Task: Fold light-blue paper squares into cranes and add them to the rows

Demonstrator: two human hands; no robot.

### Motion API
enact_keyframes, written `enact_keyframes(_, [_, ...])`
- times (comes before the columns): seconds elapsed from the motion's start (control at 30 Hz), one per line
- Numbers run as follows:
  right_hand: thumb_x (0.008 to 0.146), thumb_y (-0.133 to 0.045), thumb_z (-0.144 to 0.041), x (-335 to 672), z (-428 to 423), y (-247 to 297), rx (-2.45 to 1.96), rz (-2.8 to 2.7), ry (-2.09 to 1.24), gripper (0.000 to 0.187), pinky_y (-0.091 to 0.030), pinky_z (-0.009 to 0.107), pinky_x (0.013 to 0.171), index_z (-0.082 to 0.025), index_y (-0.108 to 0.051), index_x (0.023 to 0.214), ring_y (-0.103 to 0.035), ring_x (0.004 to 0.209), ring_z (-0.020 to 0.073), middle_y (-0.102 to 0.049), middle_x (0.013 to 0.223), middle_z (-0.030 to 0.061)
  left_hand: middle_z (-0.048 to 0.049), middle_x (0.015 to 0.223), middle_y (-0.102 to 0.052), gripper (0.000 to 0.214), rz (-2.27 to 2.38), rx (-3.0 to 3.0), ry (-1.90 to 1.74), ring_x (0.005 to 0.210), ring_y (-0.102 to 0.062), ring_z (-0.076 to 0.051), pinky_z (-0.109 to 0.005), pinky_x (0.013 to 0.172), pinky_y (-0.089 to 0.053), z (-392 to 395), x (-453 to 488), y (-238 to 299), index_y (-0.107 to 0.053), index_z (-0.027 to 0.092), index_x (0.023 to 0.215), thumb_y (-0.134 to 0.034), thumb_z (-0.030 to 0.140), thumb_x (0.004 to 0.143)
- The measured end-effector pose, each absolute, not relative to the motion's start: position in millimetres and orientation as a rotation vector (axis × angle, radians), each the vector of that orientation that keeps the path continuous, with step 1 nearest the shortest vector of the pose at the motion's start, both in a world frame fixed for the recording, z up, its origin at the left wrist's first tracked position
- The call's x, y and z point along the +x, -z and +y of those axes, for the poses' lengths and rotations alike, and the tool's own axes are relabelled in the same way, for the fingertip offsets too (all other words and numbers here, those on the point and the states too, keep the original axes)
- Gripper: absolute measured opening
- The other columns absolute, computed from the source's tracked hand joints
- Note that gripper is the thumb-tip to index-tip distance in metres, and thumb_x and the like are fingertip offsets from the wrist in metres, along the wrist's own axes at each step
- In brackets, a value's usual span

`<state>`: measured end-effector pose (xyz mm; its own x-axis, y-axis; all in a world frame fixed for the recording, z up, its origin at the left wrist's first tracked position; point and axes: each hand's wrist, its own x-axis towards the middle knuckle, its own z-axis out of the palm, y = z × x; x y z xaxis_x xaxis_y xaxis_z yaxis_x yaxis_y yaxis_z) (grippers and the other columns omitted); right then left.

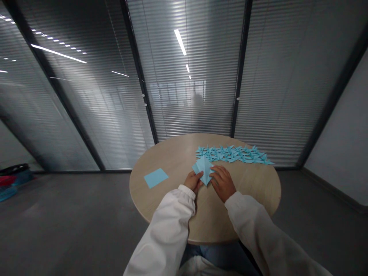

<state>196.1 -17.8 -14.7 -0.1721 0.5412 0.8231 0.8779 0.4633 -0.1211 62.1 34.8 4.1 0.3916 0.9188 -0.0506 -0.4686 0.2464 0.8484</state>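
A folded sheet of light blue origami paper [204,169] stands out as a pointed kite shape on the table, between my two hands. My left hand [193,181] grips its lower left edge with the fingertips. My right hand [222,183] lies flat against its right side, fingers touching the paper. A flat square of the same blue paper [156,178] lies to the left of my hands. Beyond them, a wide layer of several blue origami cranes [232,154] spreads across the far side of the table.
The round light wood table [253,191] stands before me on a grey floor. Glass partitions with slatted blinds [184,96] rise behind it, with a blurred figure beyond them. Coloured bags [13,178] lie on the floor at far left.
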Motion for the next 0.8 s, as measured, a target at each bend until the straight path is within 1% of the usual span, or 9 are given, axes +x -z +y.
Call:
enact_keyframes(0.1, [0.078,-0.042,-0.014,190.0,-18.8,13.7,-1.114,-1.977,0.51,0.017,-0.029,0.044,0.097,-0.018,-0.054,0.088,-0.042,0.106,0.0202,-0.054,0.103,0.0081,-0.0045,0.066,-0.064,0.016,0.595,0.844,-1.016,0.056,-0.056,-0.011,-0.021,0.054,-0.045,33.6,62.2,-5.3,-0.06,0.009,0.077,-0.063,0.011,0.061])
enact_keyframes(0.23, [0.081,-0.041,-0.015,184.7,-23.0,9.0,-1.078,-2.059,0.55,0.015,-0.03,0.042,0.098,-0.018,-0.055,0.084,-0.048,0.097,0.0181,-0.056,0.094,0.007,-0.0028,0.06,-0.061,0.012,0.576,0.826,-0.994,0.05,-0.053,-0.009,-0.019,0.049,-0.043,32.8,61.7,-5.8,-0.058,0.009,0.071,-0.062,0.009,0.059])
enact_keyframes(0.37, [0.082,-0.04,-0.014,184.3,-26.5,5.2,-1.075,-2.086,0.568,0.016,-0.029,0.041,0.098,-0.019,-0.056,0.08,-0.051,0.09,0.0162,-0.057,0.087,0.005,-0.003,0.06,-0.061,0.015,0.609,0.787,-1.027,0.051,-0.055,-0.01,-0.021,0.048,-0.045,32.2,60.8,-8.8,-0.057,0.009,0.071,-0.06,0.005,0.057])
enact_keyframes(0.47, [0.082,-0.04,-0.014,184.2,-26.9,5.8,-1.081,-2.088,0.542,0.015,-0.029,0.04,0.097,-0.019,-0.055,0.08,-0.051,0.087,0.016,-0.058,0.085,0.0045,-0.0024,0.059,-0.061,0.015,0.624,0.769,-1.067,0.05,-0.055,-0.011,-0.023,0.047,-0.046,31.7,60.2,-11.5,-0.056,0.01,0.073,-0.057,0.005,0.058])
enact_keyframes(0.57, [0.083,-0.041,-0.018,184.4,-25.6,9.4,-1.133,-2.003,0.462,0.012,-0.033,0.039,0.092,-0.018,-0.053,0.081,-0.051,0.086,0.0173,-0.058,0.082,0.005,-0.0009,0.055,-0.06,0.014,0.647,0.782,-1.087,0.047,-0.054,-0.011,-0.022,0.046,-0.046,32.7,60.1,-11.2,-0.055,0.011,0.075,-0.057,0.009,0.062])
enact_keyframes(0.63, [0.083,-0.041,-0.021,185.6,-24.0,12.2,-1.192,-1.91,0.384,0.012,-0.037,0.037,0.085,-0.018,-0.052,0.08,-0.051,0.083,0.0182,-0.057,0.078,0.0051,-0.0009,0.056,-0.06,0.015,0.674,0.807,-1.089,0.047,-0.055,-0.012,-0.023,0.047,-0.047,34.1,60.5,-9.1,-0.055,0.011,0.078,-0.058,0.012,0.064])
enact_keyframes(0.73, [0.083,-0.042,-0.025,189.1,-21.3,14.8,-1.251,-1.781,0.262,0.012,-0.041,0.034,0.075,-0.018,-0.051,0.078,-0.052,0.077,0.018,-0.056,0.074,0.0039,-0.0032,0.064,-0.064,0.018,0.691,0.869,-1.071,0.054,-0.059,-0.014,-0.027,0.054,-0.049,36.0,61.6,-5.3,-0.055,0.012,0.083,-0.059,0.016,0.066])
enact_keyframes(0.8, [0.081,-0.045,-0.026,192.2,-19.3,14.8,-1.251,-1.694,0.215,0.011,-0.041,0.034,0.074,-0.019,-0.052,0.076,-0.052,0.079,0.018,-0.055,0.076,0.004,-0.0054,0.069,-0.065,0.021,0.675,0.91,-1.028,0.059,-0.06,-0.016,-0.029,0.058,-0.05,36.4,62.2,-3.8,-0.056,0.012,0.085,-0.06,0.02,0.066])
